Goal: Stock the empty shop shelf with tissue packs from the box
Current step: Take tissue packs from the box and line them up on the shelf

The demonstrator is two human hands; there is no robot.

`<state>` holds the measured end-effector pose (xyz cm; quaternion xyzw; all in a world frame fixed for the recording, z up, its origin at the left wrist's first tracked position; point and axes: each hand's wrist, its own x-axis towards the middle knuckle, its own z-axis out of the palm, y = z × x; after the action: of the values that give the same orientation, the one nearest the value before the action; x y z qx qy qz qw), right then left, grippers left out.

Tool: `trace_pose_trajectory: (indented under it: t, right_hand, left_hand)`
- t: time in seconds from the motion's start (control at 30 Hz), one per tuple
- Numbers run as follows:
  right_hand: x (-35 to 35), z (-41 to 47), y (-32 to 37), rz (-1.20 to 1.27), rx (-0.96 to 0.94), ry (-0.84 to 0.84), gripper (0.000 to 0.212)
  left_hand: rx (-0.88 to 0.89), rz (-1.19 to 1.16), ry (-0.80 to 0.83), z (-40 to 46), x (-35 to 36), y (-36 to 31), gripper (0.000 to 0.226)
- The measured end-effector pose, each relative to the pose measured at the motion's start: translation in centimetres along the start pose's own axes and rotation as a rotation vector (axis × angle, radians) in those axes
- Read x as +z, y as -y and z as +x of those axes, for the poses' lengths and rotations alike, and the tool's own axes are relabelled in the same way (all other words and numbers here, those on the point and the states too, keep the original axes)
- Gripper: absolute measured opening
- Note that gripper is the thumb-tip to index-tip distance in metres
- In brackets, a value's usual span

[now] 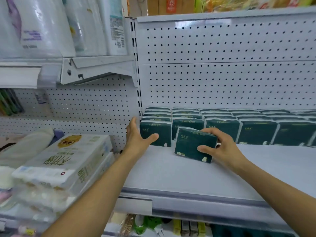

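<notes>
Now, from where I stand, the white packs (63, 161) on the neighbouring shelf to the left play no part here. Next comes the left hand (136, 139), spread flat and gripping nothing, its thumb lying across the front of the corner pack (156, 134) as if to steady that column. Right of it, the right hand (220, 147) clasps a green pack (193, 144), thumb on the face and fingers over the top edge, held tilted just in front of the second column (whether its lower corner touches the shelf (171, 171) I can't quite tell). The back rows (239, 124) run on rightward, flush and upright. To do this well, I'd say square the pack up first, set its base flat, then slide it back until it meets the row, label facing out like the rest. The box is out of view.
</notes>
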<state>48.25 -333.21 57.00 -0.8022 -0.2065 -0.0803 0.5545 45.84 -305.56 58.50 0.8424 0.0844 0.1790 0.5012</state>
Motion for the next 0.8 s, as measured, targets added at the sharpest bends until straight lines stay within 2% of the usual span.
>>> trace_pose_trajectory:
  t: [0.13,0.3,0.63,0.8]
  right_hand:
    - [0.1,1.5,-0.9,-0.402,-0.073,-0.140,0.049]
    - [1.1,2.9,-1.1,-0.764,-0.278,-0.206,0.058]
    - [2.4,4.2,-1.1,-0.820,-0.248,-0.180,0.051]
    - [2.8,4.2,-1.0,-0.874,-0.226,-0.169,0.053]
  left_hand:
    - [-0.043,-0.021,0.027,2.0,1.5,0.6,0.125]
    - [-0.008,-0.061,0.010,2.8,2.7,1.1,0.126]
    - [0.039,-0.108,-0.065,3.7,3.2,2.4,0.102]
    - [0.039,-0.086,-0.073,4.0,3.5,2.7,0.099]
